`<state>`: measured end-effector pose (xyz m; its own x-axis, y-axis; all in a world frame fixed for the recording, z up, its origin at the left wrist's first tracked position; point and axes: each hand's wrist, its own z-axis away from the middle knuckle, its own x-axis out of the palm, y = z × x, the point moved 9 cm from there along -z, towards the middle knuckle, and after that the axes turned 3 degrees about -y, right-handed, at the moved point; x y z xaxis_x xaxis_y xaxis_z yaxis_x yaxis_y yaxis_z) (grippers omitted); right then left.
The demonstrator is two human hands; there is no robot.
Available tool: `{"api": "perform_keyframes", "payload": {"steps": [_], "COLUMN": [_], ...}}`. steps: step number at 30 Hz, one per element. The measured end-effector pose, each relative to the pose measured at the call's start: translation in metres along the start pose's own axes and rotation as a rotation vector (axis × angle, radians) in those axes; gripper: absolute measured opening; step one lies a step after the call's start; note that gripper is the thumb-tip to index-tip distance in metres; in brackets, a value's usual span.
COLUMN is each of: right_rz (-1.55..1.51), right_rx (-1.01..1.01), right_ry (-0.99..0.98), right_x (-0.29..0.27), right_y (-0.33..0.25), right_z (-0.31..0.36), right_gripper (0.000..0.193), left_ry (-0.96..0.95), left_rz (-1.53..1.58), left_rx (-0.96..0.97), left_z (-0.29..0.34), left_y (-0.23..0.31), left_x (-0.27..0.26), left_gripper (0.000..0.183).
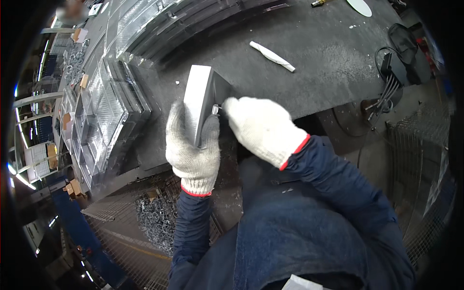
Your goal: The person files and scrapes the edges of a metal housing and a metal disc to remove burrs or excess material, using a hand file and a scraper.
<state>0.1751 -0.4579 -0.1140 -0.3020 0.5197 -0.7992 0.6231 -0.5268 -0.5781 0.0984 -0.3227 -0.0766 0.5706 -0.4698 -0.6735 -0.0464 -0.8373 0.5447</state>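
My left hand (192, 157), in a white knit glove with a red cuff edge, grips a silver rectangular metal piece (197, 89) that stands on end over the dark bench (319, 77). Its fingers lie along the left side and its thumb presses the right. By the thumb tip is a small shiny metal part (215, 109) at the piece's shaded side. My right hand (266, 128), gloved alike, is closed just to the right of that small part. Its fingertips are turned away and slightly blurred, so what they pinch is hidden.
Stacked clear plastic trays (113, 106) stand at the left, with more trays (193, 21) at the back. A rolled white tube (272, 56) lies beyond my hands. A black device with cables (394, 72) sits at the right edge. Below left, a wire basket holds metal pieces (154, 220).
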Motion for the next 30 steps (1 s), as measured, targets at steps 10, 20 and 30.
{"api": "perform_keyframes", "payload": {"steps": [10,20,30], "right_rz": [-0.159,-0.148,-0.353], "right_rx": [0.041,0.02,0.029], "right_ry": [0.023,0.061,0.37], "right_x": [0.013,-0.004,-0.074], "right_y": [0.005,0.02,0.062], "right_z": [0.01,0.003,-0.004], "right_gripper": [0.014,0.014,0.029], "left_ry": [-0.045,-1.103,-0.586], "left_rz": [-0.023,-0.729,0.013], "left_rx": [-0.081,0.073,0.012], "left_z": [-0.002,-0.143,-0.146], "left_y": [-0.006,0.052,0.068], "left_x": [-0.003,0.101,0.02], "left_gripper": [0.072,0.067,0.067]}}
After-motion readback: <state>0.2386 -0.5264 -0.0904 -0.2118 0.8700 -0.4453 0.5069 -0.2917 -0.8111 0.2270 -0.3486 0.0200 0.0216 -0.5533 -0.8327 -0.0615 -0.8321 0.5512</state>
